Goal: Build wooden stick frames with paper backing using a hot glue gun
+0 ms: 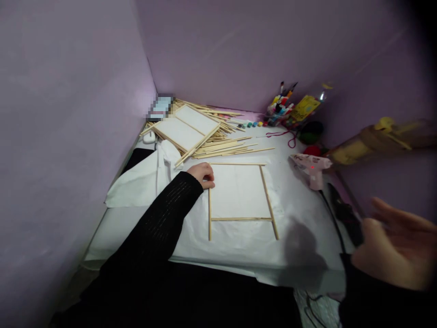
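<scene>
A square frame of thin wooden sticks [241, 219] lies on the white-covered table, backed by a white sheet [239, 191]. Two of its side sticks run past the near crosspiece. My left hand [202, 175] is closed at the frame's far left corner, fingers curled over the left stick; the exact grip is partly hidden. Off to the right, my right hand [396, 246] is raised and slightly blurred, its thumb and fingers apart with nothing seen in them. The nearest thing to it is a pink glue gun [311, 167] with a lit red light and a black cord.
A similar stick-and-sheet panel [187, 127] rests on a pile of loose sticks [225, 148] at the back. A phone [160, 108], small paint pots [250, 125], a cup of brushes and markers [278, 111], and red yarn [292, 140] stand along the walls.
</scene>
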